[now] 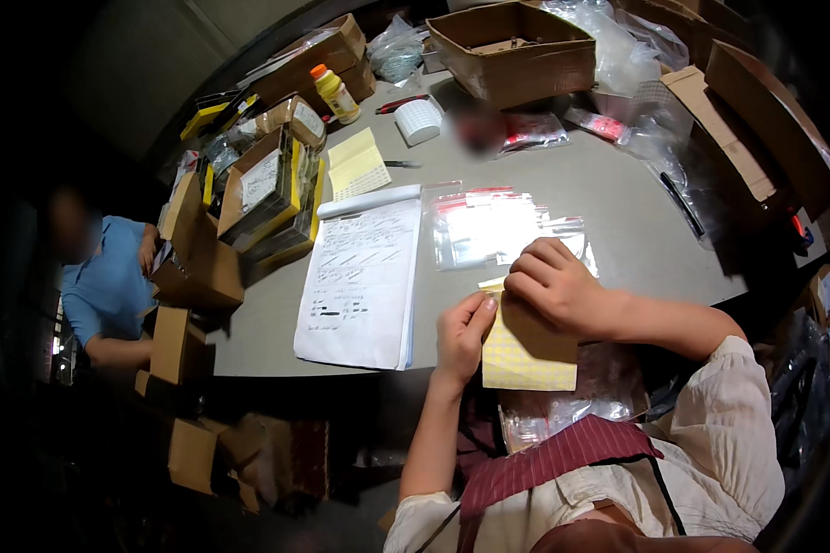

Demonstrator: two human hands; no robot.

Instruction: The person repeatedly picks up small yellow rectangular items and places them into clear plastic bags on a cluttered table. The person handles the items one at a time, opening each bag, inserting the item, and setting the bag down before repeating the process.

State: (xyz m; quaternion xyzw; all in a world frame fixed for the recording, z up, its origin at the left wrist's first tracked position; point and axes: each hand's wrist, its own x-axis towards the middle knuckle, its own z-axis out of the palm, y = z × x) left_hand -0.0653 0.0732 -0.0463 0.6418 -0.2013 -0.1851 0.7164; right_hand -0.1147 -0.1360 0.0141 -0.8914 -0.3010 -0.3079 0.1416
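Observation:
A yellow sheet of small stickers [528,361] is held upright over the table's near edge, above my lap. My left hand [463,336] pinches its upper left corner, thumb in front. My right hand [560,293] is closed at the sheet's top edge with fingers curled down; whether a loose sticker is between the fingertips is hidden. Just beyond the hands lies a spread of clear zip bags [489,226] with red strips. Left of them rests an open notepad [364,276] with handwriting. More plastic bags [572,413] lie on my lap under the sheet.
Another yellow sheet [357,164], a yellow bottle with an orange cap [335,94] and cardboard boxes [258,189] stand at the left. A large open carton [516,74] is at the back, a black pen [681,203] at the right. A person in blue [115,276] is at far left.

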